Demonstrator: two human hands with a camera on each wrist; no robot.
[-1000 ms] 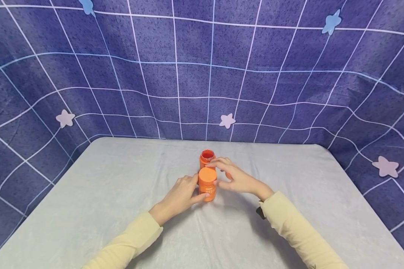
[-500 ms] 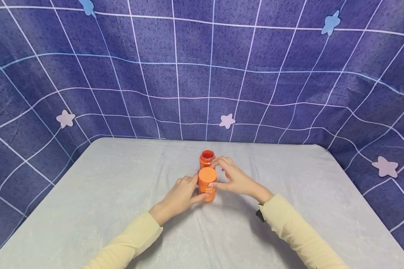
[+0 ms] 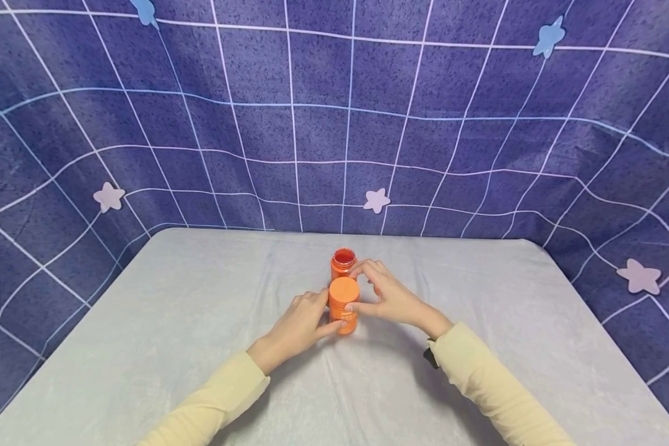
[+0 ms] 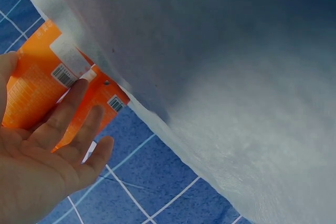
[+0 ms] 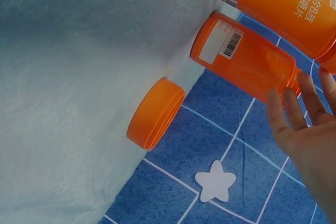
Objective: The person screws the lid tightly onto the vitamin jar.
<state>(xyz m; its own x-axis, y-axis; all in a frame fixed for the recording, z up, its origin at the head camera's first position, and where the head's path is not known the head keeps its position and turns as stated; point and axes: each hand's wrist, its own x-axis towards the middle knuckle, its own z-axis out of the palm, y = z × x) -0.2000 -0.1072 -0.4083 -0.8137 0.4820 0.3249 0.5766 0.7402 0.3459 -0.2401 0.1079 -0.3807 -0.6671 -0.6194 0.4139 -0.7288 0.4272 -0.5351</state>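
Note:
An orange bottle (image 3: 347, 323) with its cap (image 3: 344, 289) on stands upright on the table. My left hand (image 3: 292, 325) holds its body from the left, thumb in front, and the left wrist view shows the fingers reaching behind it. My right hand (image 3: 393, 300) pinches the cap, thumb at its front edge and fingers curved round the back. Just behind stands a second orange bottle (image 5: 244, 56), uncapped; its round mouth (image 3: 344, 256) shows in the head view. A loose orange lid (image 5: 156, 114) sits on the table beside it, mostly hidden by my right hand in the head view.
A pale grey cloth (image 3: 161, 334) covers the table. Behind the far table edge hangs a purple-blue curtain (image 3: 323, 136) with grid lines and stars.
My right thumb has slid left across the front of the cap while the fingers behind it drew back to the right. My left hand and both bottles stay in place.

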